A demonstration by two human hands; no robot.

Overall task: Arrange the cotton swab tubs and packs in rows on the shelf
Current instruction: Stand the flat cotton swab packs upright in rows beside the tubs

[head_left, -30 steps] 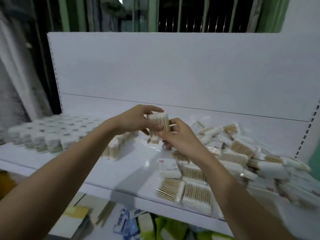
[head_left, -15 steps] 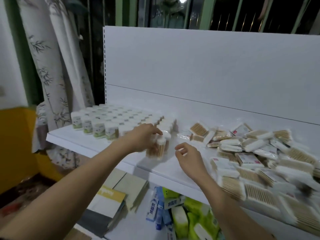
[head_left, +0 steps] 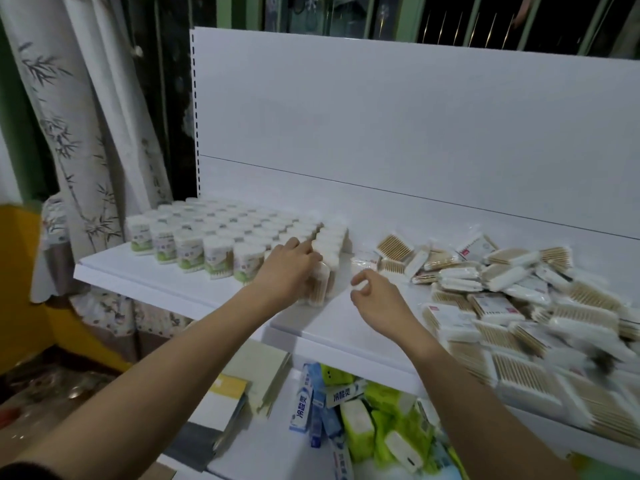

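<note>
1. Head view: the left hand curled round an upright cotton swab pack, which stood at the front right corner of the rows of tubs on the white shelf.
2. The right hand hovered just right of that pack with its fingers loosely curled, holding nothing.
3. The loose heap of packs lay to the right, nearer the right hand, most packs flat with their long axes pointing various ways.
4. The left palm hid most of the held pack; the heap's right edge was blurred and cut off.
</note>
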